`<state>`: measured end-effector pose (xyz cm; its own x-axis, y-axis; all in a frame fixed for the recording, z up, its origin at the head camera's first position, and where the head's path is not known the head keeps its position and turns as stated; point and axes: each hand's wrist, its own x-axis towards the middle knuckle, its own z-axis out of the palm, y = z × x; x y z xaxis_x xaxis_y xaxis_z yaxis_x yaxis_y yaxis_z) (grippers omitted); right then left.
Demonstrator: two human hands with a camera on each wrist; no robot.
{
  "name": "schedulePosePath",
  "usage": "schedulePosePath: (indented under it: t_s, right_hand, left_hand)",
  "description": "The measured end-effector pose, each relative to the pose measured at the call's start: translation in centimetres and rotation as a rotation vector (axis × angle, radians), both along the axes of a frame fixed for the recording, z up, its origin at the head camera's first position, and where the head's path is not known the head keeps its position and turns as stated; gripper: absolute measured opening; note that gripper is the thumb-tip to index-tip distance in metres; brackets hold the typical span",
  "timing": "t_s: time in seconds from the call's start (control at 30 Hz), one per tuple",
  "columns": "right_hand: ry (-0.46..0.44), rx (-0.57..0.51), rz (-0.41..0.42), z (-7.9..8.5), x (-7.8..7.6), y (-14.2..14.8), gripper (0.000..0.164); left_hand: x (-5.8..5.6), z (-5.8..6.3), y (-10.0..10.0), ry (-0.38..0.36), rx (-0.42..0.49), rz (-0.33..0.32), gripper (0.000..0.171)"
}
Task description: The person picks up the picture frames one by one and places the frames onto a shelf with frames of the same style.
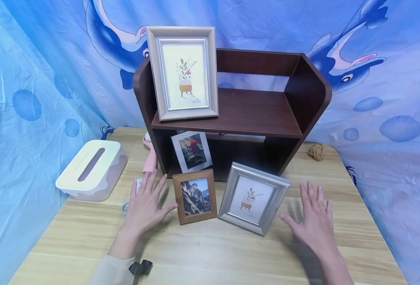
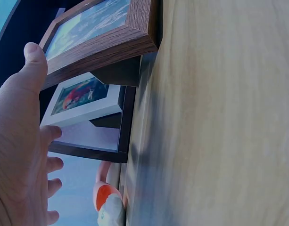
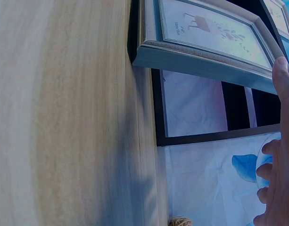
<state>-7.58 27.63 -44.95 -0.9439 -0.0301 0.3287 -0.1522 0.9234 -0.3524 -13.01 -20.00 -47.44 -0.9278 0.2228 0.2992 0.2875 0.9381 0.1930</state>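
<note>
Both hands were found released. The left hand (image 1: 146,208) and the right hand (image 1: 313,221) had their fingers extended and spread above the pale wood-grained desk (image 1: 195,253); neither grasped anything.

The governing relation was lateral: two picture frames stood on the desk between the hands. The brown wooden rectangular picture frame (image 1: 195,196), bearing a spotted-cat picture, stood directly to the right of the left hand, at the tip of its thumb, and the left hand was plainly the nearer. The silver-grey rectangular picture frame (image 1: 253,199), bearing a potted-plant print, stood to the left of the right hand, just beside that thumb, and the right hand was the nearer. Whether either thumb touched its frame could not be settled, as thumb and frame edge overlapped in the wrist views.

The brown frame's long axis ran upright with a backward lean; its face pointed toward the person, turned slightly to the right hand's side. The silver-grey frame's long axis also ran upright and leaned back, its face turned slightly to the left hand's side. Their inner lower corners lay close together.

Beyond both hands stood the dark brown wooden two-tier shelf (image 1: 256,109).
</note>
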Motion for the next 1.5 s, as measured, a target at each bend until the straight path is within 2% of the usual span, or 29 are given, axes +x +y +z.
schedulePosePath:
  t_s: [0.33, 0.43, 0.5, 0.7, 0.83, 0.93, 1.13, 1.5]
  right_hand:
    - [0.001, 0.014, -0.009, 0.0, 0.2, 0.0, 0.105]
    - [0.0, -0.005, 0.001, 0.1, 0.1, 0.0, 0.103]
    - [0.011, -0.052, 0.015, 0.1, 0.0, 0.0, 0.098]
    - [0.099, -0.33, 0.121, 0.0, -0.3, -0.1, 0.065]
    - [0.17, -0.464, 0.215, -0.3, -0.6, -0.2, 0.056]
    - [0.192, -0.502, 0.25, -0.6, -0.8, -0.2, 0.054]
    - [0.182, -0.548, 0.285, -1.0, -0.8, -0.2, 0.054]
    - [0.111, -0.627, 0.308, -1.3, -0.9, -1.2, 0.054]
  left_hand:
    - [0.0, 0.0, -0.1, -0.008, -0.001, 0.006, 0.096]
    - [-0.1, 0.1, 0.0, 0.0, 0.029, 0.0, 0.091]
    - [-0.3, 0.1, 0.0, 0.026, 0.104, -0.009, 0.082]
    - [-1.6, 0.1, 0.3, 0.163, 0.495, -0.04, 0.057]
    - [-2.8, -0.1, 0.3, 0.184, 0.656, -0.021, 0.05]
    - [-3.6, 0.0, 0.3, 0.19, 0.733, -0.01, 0.048]
    - [-5.0, 0.5, 0.4, 0.19, 0.843, -0.035, 0.048]
    - [-7.0, 1.7, 0.1, 0.081, 1.044, 0.05, 0.05]
